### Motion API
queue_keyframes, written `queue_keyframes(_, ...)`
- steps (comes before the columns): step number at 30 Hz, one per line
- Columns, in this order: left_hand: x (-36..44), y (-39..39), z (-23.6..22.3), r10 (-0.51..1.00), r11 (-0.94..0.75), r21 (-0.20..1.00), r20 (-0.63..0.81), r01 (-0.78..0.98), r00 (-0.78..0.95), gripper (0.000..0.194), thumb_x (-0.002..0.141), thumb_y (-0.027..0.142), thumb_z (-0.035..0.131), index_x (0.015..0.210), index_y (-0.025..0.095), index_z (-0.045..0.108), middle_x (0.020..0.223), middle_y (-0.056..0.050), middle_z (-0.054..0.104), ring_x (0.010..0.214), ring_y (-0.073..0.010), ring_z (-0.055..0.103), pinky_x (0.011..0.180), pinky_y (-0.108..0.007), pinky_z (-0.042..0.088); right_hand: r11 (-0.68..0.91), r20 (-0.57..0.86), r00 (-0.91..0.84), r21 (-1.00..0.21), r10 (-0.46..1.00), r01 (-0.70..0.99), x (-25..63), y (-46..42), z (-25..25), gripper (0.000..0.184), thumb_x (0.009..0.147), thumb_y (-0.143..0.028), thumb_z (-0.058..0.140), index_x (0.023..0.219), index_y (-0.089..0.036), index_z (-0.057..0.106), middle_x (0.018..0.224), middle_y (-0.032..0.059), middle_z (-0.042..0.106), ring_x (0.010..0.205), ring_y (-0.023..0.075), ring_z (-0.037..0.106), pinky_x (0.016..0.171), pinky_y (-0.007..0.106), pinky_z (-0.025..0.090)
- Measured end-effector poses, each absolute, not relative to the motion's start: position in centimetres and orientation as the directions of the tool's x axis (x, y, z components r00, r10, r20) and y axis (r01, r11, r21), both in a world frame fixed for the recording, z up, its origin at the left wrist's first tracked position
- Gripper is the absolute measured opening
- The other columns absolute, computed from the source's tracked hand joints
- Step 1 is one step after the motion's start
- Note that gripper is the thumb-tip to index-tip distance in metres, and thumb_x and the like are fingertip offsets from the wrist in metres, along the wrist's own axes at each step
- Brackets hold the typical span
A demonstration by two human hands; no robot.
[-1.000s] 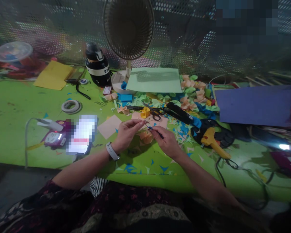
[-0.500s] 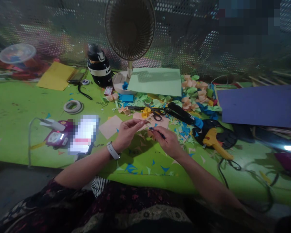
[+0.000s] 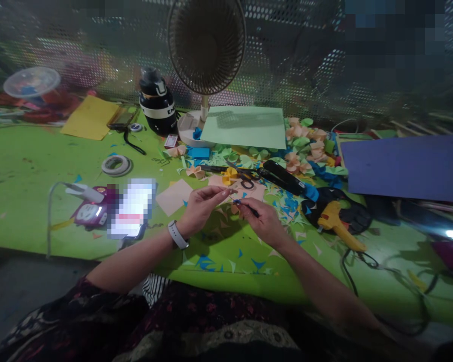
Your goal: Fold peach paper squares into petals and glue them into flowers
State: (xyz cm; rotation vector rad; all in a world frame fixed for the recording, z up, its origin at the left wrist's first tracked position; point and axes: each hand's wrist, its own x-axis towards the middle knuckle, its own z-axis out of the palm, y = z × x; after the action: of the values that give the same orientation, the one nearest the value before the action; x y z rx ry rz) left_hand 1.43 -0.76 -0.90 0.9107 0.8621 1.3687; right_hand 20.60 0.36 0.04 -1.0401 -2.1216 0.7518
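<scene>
My right hand (image 3: 263,222) grips a slim dark tool (image 3: 253,211), slanting toward my left hand (image 3: 201,207); that one pinches narrowly, contents unclear.

Upright round-caged fan (image 3: 207,48), pale base, before dark perforated mesh (image 3: 287,75). Just left of fan, black bottle (image 3: 158,108) with white lettered band; small red-and-white box (image 3: 171,141) near its foot. Far left, round translucent plastic tub (image 3: 32,80). On bright green tabletop (image 3: 15,176), white tape roll (image 3: 125,167) lying flat; below it, lit-screen phone (image 3: 134,206) beside purple-and-white socket block (image 3: 92,218). Right, yellow glue gun (image 3: 334,218).
</scene>
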Motion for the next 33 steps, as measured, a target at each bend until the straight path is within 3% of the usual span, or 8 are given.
queue_keyframes(11,1.55,-0.66,-1.30,1.000,-0.001,0.901,0.012,-0.435,0.023,0.014,0.076,0.033,0.082,0.084,0.022,0.080,0.094,-0.004,0.079,0.089,-0.0147,0.071,0.091,-0.030,0.054,0.533,0.324,-0.466,-0.723,0.823,0.439,20.54,0.30,-0.16,0.019,0.098,-0.032,0.050,0.097,-0.019,0.064,0.079,0.0020,0.069,0.067,0.0147,0.063,0.064,0.026,0.049)
queue_keyframes(25,1.57,-0.60,-0.87,0.997,0.069,0.875,-0.047,-0.480,0.058,0.022,0.070,0.036,0.086,0.085,0.021,0.081,0.095,-0.005,0.079,0.094,-0.0178,0.072,0.096,-0.034,0.053,0.630,0.435,-0.476,-0.661,0.764,0.407,21.13,0.97,-0.48,0.016,0.095,-0.029,0.060,0.101,-0.022,0.072,0.095,0.0061,0.075,0.084,0.0188,0.070,0.075,0.031,0.056)
queue_keyframes(33,1.49,-0.69,-0.66,0.995,0.099,0.872,-0.075,-0.479,0.069,0.026,0.067,0.037,0.087,0.085,0.020,0.080,0.097,-0.007,0.079,0.096,-0.0202,0.072,0.099,-0.038,0.052,0.697,0.523,-0.461,-0.553,0.717,0.456,21.26,0.93,-0.49,0.018,0.094,-0.026,0.061,0.106,-0.024,0.074,0.092,0.0064,0.075,0.082,0.0191,0.069,0.073,0.032,0.057)
